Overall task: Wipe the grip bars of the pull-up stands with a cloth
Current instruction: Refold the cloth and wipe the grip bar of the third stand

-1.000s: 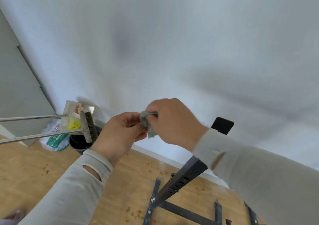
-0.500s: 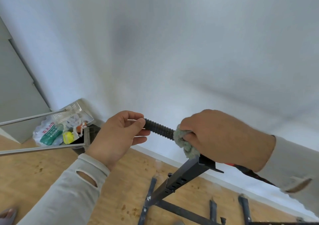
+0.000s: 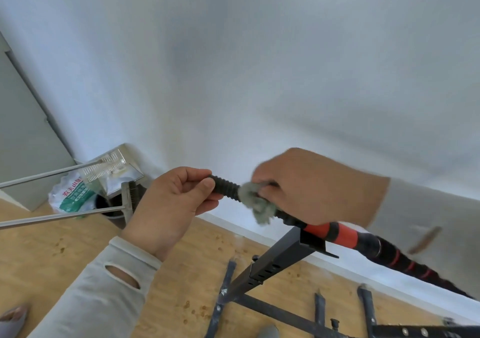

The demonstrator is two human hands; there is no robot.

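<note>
A black ribbed grip bar (image 3: 225,188) runs from centre down to the right, turning red-and-black banded (image 3: 340,234) where it rests on the black pull-up stand upright (image 3: 272,262). My left hand (image 3: 168,202) holds the bar's left end between thumb and fingers. My right hand (image 3: 311,187) is closed around a crumpled grey-green cloth (image 3: 255,202) pressed against the bar just right of the bare ribbed part. The cloth hangs a little below the bar.
The stand's black base bars (image 3: 275,311) lie on the wooden floor (image 3: 52,254) below. At left, a broom (image 3: 130,197) and dustpan (image 3: 111,169) with long metal handles lean by a dark bin and a plastic bag (image 3: 70,195). A white wall stands close behind.
My right hand with the cloth slid right along the bar away from my left hand, uncovering the ribbed grip and the red-banded section. My left hand stayed on the bar's end.
</note>
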